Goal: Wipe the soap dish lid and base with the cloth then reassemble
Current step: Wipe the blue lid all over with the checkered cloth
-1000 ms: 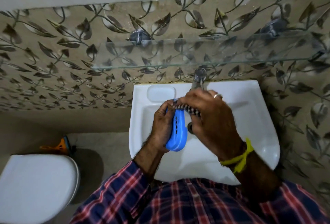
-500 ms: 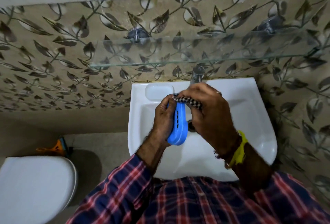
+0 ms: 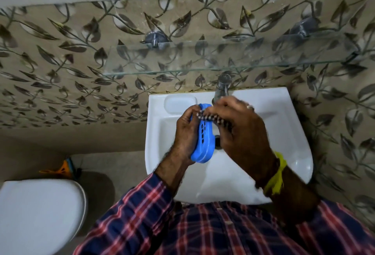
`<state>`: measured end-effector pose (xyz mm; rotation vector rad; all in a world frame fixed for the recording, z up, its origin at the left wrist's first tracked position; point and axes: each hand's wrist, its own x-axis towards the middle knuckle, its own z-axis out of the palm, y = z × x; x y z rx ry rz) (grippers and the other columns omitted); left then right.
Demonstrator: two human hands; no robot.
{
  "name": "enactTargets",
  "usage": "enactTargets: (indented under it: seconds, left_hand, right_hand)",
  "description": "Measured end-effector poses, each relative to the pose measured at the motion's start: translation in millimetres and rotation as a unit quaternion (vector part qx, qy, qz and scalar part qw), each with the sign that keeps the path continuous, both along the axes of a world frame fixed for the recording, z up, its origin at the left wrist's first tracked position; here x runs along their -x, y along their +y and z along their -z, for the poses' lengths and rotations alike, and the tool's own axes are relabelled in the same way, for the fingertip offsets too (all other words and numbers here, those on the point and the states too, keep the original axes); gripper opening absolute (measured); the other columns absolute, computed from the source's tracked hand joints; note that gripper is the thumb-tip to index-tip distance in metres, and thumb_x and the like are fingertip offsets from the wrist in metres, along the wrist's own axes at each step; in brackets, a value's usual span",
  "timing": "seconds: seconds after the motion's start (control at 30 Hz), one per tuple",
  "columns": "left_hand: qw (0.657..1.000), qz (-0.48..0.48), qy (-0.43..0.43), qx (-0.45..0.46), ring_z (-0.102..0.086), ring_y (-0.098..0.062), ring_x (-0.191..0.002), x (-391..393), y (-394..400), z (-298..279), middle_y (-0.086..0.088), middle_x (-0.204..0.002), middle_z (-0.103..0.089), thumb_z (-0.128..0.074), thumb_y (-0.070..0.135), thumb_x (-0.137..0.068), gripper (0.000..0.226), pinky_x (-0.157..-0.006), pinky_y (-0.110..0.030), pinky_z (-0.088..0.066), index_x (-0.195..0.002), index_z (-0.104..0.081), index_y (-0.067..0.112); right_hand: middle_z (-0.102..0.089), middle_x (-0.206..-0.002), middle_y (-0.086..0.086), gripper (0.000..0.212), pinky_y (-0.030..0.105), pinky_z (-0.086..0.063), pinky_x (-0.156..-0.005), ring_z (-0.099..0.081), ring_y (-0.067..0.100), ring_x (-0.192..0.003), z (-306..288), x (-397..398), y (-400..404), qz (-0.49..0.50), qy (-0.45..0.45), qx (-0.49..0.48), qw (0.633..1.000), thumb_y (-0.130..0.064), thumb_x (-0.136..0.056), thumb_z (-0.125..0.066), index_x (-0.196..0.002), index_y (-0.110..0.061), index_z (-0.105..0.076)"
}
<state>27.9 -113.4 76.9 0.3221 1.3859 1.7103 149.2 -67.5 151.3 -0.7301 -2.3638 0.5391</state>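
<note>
My left hand [image 3: 185, 133] grips a blue plastic soap dish piece [image 3: 204, 143] on edge over the white sink [image 3: 284, 133]; slots show along its inner face. My right hand [image 3: 241, 131] presses a black-and-white checked cloth [image 3: 211, 118] against the top of that blue piece. Most of the cloth is hidden inside my right hand. Whether the blue piece is the lid or the base I cannot tell, and no second piece is in view.
A chrome tap [image 3: 222, 87] stands at the back of the sink, just beyond my right hand. A glass shelf [image 3: 182, 68] juts from the leaf-patterned wall above. A white toilet lid [image 3: 40, 214] sits at lower left, with an orange brush [image 3: 63, 170] behind it.
My right hand with the cloth has slid up along the blue piece toward its far end. My left hand has tilted the piece slightly, showing more of its top edge.
</note>
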Motion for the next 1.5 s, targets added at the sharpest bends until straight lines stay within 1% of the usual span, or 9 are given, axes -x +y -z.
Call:
enactTargets:
  seconds: [0.33, 0.47, 0.83, 0.97, 1.13, 1.23, 1.33, 1.4, 1.5]
  left_hand:
    - [0.999, -0.033, -0.002, -0.017, -0.06, -0.021, -0.075, 4.7, 2.7, -2.9, -0.008, -0.082, -0.064, -0.048, 0.021, -0.106, 0.022, -0.07, -0.034, -0.051, -0.098, -0.064, 0.009]
    - [0.997, -0.074, 0.027, -0.004, -0.057, -0.008, -0.055, 19.5, 7.2, -8.6, 0.006, -0.063, -0.062, -0.048, 0.024, -0.105, 0.023, -0.053, -0.022, -0.049, -0.091, -0.062, 0.011]
    - [0.992, -0.127, -0.007, 0.023, -0.052, -0.013, -0.054, 11.9, 11.1, -10.2, 0.004, -0.06, -0.055, -0.053, 0.036, -0.103, 0.029, -0.055, -0.025, -0.046, -0.09, -0.061, 0.011]
    - [0.983, -0.15, -0.103, 0.006, -0.053, -0.023, -0.066, 2.7, 13.4, -6.9, -0.004, -0.07, -0.052, -0.061, 0.052, -0.091, 0.036, -0.07, -0.039, -0.047, -0.093, -0.065, 0.016]
    - [0.986, -0.12, 0.114, 0.002, -0.064, -0.009, -0.075, -5.5, 6.4, -7.4, 0.002, -0.087, -0.063, -0.051, 0.03, -0.104, 0.02, -0.069, -0.027, -0.052, -0.11, -0.057, 0.012]
    - [0.908, -0.033, 0.414, -0.05, -0.057, -0.014, -0.12, 18.1, -5.8, -5.4, -0.002, -0.128, -0.06, -0.047, 0.037, -0.104, 0.038, -0.101, -0.034, -0.046, -0.135, -0.055, 0.016]
    - [0.834, -0.006, 0.549, -0.061, -0.063, -0.024, -0.084, 23.9, -1.0, -16.0, 0.0, -0.083, -0.066, -0.029, 0.045, -0.105, 0.056, -0.083, -0.047, -0.048, -0.086, -0.07, 0.013]
    - [0.883, -0.064, 0.464, -0.034, -0.047, -0.036, -0.055, 18.0, 8.6, -27.4, 0.004, -0.052, -0.044, -0.026, 0.046, -0.104, 0.058, -0.056, -0.047, -0.041, -0.054, -0.049, 0.027]
    - [0.916, -0.099, 0.387, -0.023, -0.029, -0.027, -0.044, 15.3, 13.1, -32.4, 0.005, -0.044, -0.028, -0.022, 0.049, -0.104, 0.062, -0.048, -0.052, -0.03, -0.046, -0.029, 0.027]
  right_hand:
    - [-0.067, -0.102, 0.002, 0.036, 0.039, -0.053, -0.072, -0.062, 0.029, -0.089, -4.4, 5.1, -0.2, 0.017, 0.0, -0.017, 1.0, -0.006, -0.077, -0.049, -0.1, -0.017, -0.073]
    - [-0.067, -0.105, 0.002, 0.04, 0.035, -0.047, -0.08, -0.061, 0.027, -0.092, 7.6, -10.4, -22.1, 0.003, 0.048, -0.017, 0.999, -0.003, -0.075, -0.048, -0.104, -0.016, -0.073]
    - [-0.063, -0.108, 0.005, 0.043, 0.039, -0.051, -0.077, -0.062, 0.028, -0.097, 22.3, -4.8, -28.1, 0.034, 0.104, -0.016, 0.994, 0.008, -0.072, -0.057, -0.106, -0.012, -0.073]
    - [-0.064, -0.111, 0.006, 0.028, 0.029, -0.051, -0.088, -0.063, 0.021, -0.103, 21.5, 2.9, -27.4, 0.037, 0.13, 0.013, 0.991, -0.021, -0.087, -0.07, -0.114, -0.016, -0.065]
    - [-0.073, -0.098, 0.003, 0.023, 0.036, -0.056, -0.083, -0.069, 0.017, -0.091, 20.1, 3.2, -7.3, 0.032, 0.187, 0.038, 0.981, -0.007, -0.077, -0.077, -0.1, -0.006, -0.073]
    - [-0.075, -0.094, 0.005, 0.022, 0.031, -0.057, -0.081, -0.07, 0.013, -0.087, 17.9, -1.2, 6.1, 0.021, 0.19, 0.046, 0.981, -0.003, -0.073, -0.075, -0.095, -0.004, -0.075]
    - [-0.075, -0.092, 0.005, 0.023, 0.027, -0.056, -0.082, -0.07, 0.014, -0.085, 10.5, 1.8, 7.9, 0.007, 0.18, 0.061, 0.982, -0.003, -0.072, -0.074, -0.094, -0.005, -0.076]
    - [-0.075, -0.092, 0.004, 0.022, 0.026, -0.055, -0.084, -0.069, 0.013, -0.086, 5.7, 8.1, 5.6, -0.029, 0.171, 0.083, 0.981, -0.004, -0.074, -0.076, -0.095, -0.006, -0.076]
    - [-0.071, -0.097, 0.007, 0.019, 0.03, -0.054, -0.088, -0.067, 0.015, -0.093, 4.4, 8.7, 3.0, -0.082, 0.169, 0.098, 0.977, -0.009, -0.084, -0.076, -0.102, -0.004, -0.074]
